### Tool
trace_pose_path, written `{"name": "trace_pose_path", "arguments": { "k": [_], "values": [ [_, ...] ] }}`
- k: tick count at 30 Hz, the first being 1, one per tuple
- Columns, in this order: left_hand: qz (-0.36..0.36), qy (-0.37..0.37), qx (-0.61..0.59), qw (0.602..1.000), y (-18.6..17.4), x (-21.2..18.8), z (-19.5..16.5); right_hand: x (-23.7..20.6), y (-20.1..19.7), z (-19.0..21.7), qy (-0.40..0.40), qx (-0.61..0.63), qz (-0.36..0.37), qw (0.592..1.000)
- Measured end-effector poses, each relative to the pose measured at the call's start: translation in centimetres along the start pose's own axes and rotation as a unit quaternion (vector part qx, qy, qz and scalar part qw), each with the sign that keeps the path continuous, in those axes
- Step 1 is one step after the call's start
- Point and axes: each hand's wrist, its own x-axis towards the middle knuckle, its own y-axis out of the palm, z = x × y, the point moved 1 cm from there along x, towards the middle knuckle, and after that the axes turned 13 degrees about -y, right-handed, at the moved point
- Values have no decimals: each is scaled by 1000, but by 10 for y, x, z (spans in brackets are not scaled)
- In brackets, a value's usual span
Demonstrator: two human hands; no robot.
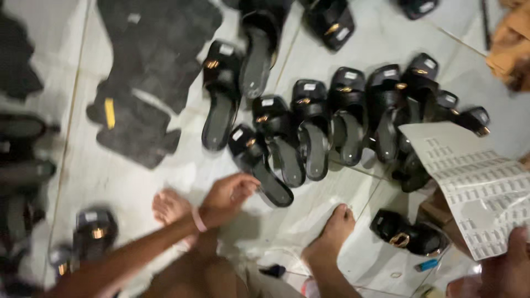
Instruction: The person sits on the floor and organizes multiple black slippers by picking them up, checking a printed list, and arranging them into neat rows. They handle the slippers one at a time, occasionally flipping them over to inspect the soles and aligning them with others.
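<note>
My left hand reaches forward over the white tiled floor, fingers loosely apart, its tips at the heel end of a black sandal with a gold buckle and a white sticker; a pink band circles the wrist. I cannot tell if it grips the sandal. At the lower right, my right hand holds a white sheet of small stickers by its near edge. My two bare feet rest on the floor between the hands.
Several black sandals lie in a row beyond the hands. Another sandal and a blue lighter lie by my right foot. Black cut material sheets cover the upper left; more sandals sit at left, cardboard at top right.
</note>
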Motion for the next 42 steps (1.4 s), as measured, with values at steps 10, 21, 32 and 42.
{"name": "trace_pose_path", "arguments": {
  "k": [10,21,32,42],
  "values": [
    [-14,-21,231,973,1,-33,-67,117,27,14,-303,226,129,917],
    [81,-130,561,814,17,-43,-178,196,114,-29,-337,-21,189,922],
    [-176,47,196,963,140,176,-125,197,103,-38,-329,54,202,921],
    [-231,39,115,966,175,202,-92,200,97,-54,-330,45,191,923]
  ]
}}
